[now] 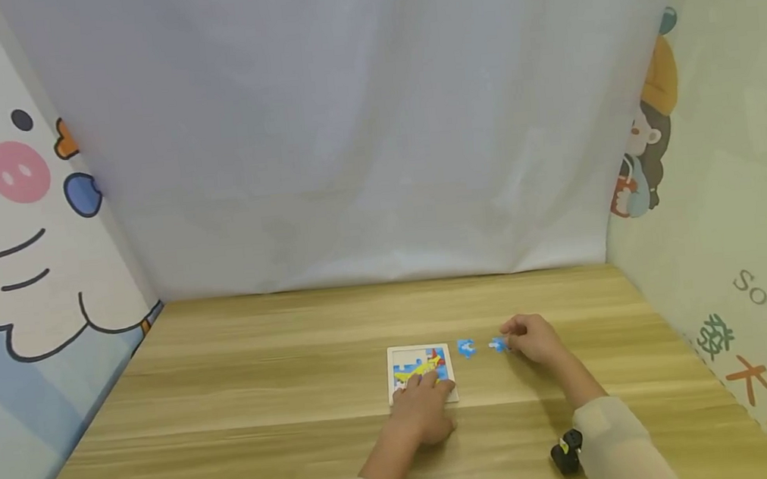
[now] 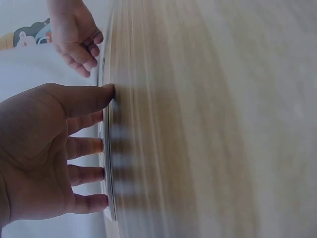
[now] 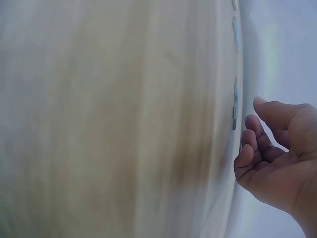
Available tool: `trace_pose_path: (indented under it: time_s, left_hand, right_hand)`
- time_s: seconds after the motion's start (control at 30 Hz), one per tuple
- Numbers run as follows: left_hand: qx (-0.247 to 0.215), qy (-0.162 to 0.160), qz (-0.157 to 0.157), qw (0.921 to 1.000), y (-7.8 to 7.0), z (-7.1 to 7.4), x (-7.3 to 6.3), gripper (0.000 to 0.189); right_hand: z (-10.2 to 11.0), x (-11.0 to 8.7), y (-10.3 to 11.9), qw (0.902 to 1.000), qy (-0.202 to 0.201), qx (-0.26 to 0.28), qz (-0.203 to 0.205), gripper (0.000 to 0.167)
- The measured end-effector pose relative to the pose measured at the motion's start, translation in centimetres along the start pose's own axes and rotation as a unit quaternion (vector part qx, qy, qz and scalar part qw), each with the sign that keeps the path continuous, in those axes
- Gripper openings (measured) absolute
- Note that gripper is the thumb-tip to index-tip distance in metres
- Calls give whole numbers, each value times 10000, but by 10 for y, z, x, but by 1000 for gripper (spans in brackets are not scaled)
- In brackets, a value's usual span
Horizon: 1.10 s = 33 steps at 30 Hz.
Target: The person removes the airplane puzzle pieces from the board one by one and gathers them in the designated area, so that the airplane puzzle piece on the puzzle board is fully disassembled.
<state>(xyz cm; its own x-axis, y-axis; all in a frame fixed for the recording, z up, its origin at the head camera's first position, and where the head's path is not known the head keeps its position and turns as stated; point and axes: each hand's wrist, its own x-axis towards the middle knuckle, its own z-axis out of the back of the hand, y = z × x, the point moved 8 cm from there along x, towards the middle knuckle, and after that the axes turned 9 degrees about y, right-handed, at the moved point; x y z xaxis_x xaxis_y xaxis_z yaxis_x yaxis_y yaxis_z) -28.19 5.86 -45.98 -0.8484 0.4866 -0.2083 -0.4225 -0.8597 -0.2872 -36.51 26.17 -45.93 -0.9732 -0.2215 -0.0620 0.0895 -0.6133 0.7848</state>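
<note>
A small jigsaw puzzle board [image 1: 417,348] with a white border lies on the table, partly filled with a yellow, red and blue picture. My left hand [image 1: 422,411] rests on its near part, fingers spread and fairly straight; the left wrist view shows the fingertips along the edge of the board [image 2: 111,191]. To the right lie two loose blue-and-white puzzle pieces, one piece [image 1: 466,348] near the board and another piece [image 1: 497,344] farther right. My right hand [image 1: 532,339] is beside the farther one, fingers loosely curled, the thumb apart from them in the right wrist view.
The wood-grain table [image 1: 232,390] runs back to a pale curtain [image 1: 361,135]. Printed side panels stand left and right. A small black device [image 1: 566,455] is at the right sleeve [image 1: 620,439].
</note>
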Motion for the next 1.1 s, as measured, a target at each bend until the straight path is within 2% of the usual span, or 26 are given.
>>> trace_pose_path:
  time_s: [0.23,0.53,0.83,1.1]
  left_hand:
    - [-109,46,49,9999,3,0,-3,55]
    - [-101,3,2,9999,5,1,-3,56]
    - [0,19,-56,10000,5,1,-1,57]
    - [219,32,-62,9997,2,0,1,58]
  right_hand:
    - [-16,7,16,9995,293,76,128,21]
    - [-38,16,39,9984,435,190,295,23]
    - [-53,21,53,9936,428,995,317,25]
    - [-73,23,59,9942,578,854,316,25]
